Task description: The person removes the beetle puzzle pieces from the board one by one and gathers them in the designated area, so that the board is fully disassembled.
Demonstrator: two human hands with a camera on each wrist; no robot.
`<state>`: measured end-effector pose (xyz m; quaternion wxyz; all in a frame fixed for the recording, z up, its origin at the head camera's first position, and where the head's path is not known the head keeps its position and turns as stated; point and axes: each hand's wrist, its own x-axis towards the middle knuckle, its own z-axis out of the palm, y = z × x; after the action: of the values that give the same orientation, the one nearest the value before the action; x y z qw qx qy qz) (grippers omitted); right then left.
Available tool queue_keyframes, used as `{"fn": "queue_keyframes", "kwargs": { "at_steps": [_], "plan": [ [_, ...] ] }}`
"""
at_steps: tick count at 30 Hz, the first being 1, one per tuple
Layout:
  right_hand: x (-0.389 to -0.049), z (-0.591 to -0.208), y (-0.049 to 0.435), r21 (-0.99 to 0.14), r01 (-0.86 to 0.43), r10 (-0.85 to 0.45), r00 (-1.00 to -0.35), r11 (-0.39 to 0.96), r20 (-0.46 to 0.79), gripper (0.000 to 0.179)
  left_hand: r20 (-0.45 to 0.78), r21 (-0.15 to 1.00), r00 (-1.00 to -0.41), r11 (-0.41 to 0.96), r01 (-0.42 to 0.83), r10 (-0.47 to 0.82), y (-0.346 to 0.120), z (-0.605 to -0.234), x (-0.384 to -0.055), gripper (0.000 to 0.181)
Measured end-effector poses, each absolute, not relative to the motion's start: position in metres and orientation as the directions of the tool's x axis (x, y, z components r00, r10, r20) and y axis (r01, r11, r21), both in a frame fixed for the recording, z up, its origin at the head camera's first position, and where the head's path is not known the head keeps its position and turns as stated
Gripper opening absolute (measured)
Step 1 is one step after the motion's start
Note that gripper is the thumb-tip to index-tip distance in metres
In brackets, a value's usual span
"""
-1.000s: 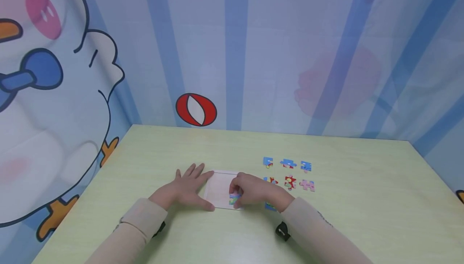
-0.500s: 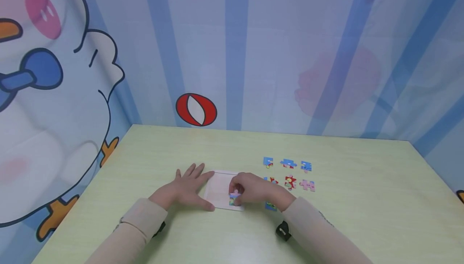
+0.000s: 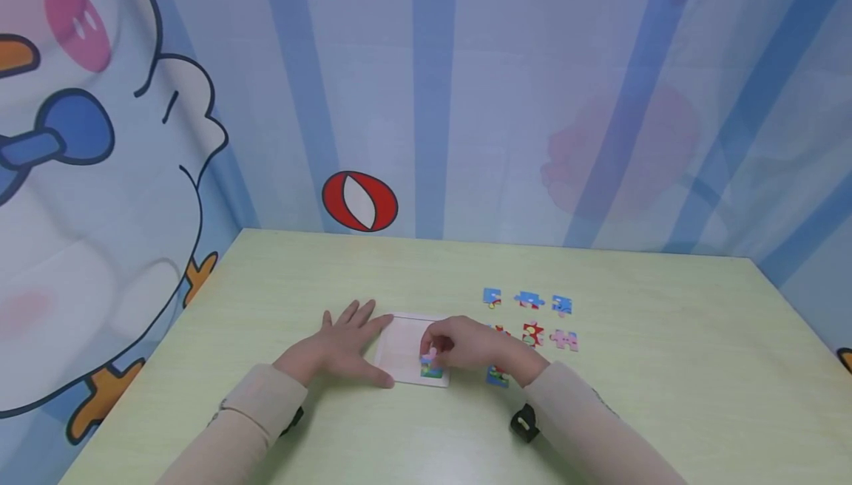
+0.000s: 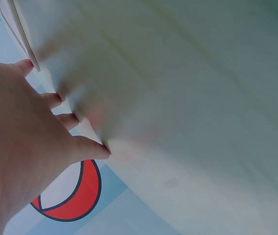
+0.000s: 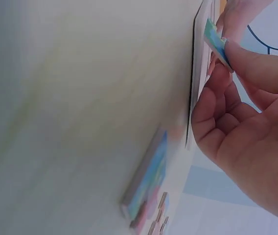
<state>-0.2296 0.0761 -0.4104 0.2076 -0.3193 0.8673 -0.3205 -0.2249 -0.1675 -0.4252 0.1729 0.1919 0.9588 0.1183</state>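
A shallow white puzzle tray (image 3: 401, 344) lies flat on the table. Spread along its left side is my left hand (image 3: 341, 350), thumb and index finger touching the edge and the other fingers resting on the table. Over the tray's lower right corner, my right hand (image 3: 464, 343) pinches a jigsaw piece (image 3: 431, 371) in green, blue and pink. In the right wrist view that jigsaw piece (image 5: 217, 45) stands tilted between the thumb and curled fingers. Whether its lower edge touches the tray floor I cannot tell.
Right of the tray, several loose jigsaw pieces lie in rows on the pale table (image 3: 639, 367), among them a red one (image 3: 532, 334) and a pink one (image 3: 564, 339). A green-blue piece (image 3: 497, 376) lies partly beneath the right forearm. A striped curtain (image 3: 492, 100) hangs behind.
My right hand has shifted slightly, and more of the pinched piece shows at the tray's lower right corner. My left hand has stayed in place at the tray's left edge.
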Motion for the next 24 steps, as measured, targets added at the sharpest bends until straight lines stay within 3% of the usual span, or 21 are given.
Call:
{"fn": "queue_keyframes", "kwargs": {
  "at_steps": [12,24],
  "plan": [
    [-0.226,-0.402,0.094,-0.709,-0.436,-0.703,-0.701,0.555,-0.119,0.008,-0.289,0.282,-0.865,0.900,0.332,0.410,-0.167,-0.424,-0.224,0.104],
    [-0.212,-0.388,0.146,-0.746,-0.392,-0.680,-0.725,0.538,-0.110,0.009,-0.288,0.304,-0.860,0.892,0.336,0.422,-0.168,-0.422,-0.224,0.103]
  ]
}}
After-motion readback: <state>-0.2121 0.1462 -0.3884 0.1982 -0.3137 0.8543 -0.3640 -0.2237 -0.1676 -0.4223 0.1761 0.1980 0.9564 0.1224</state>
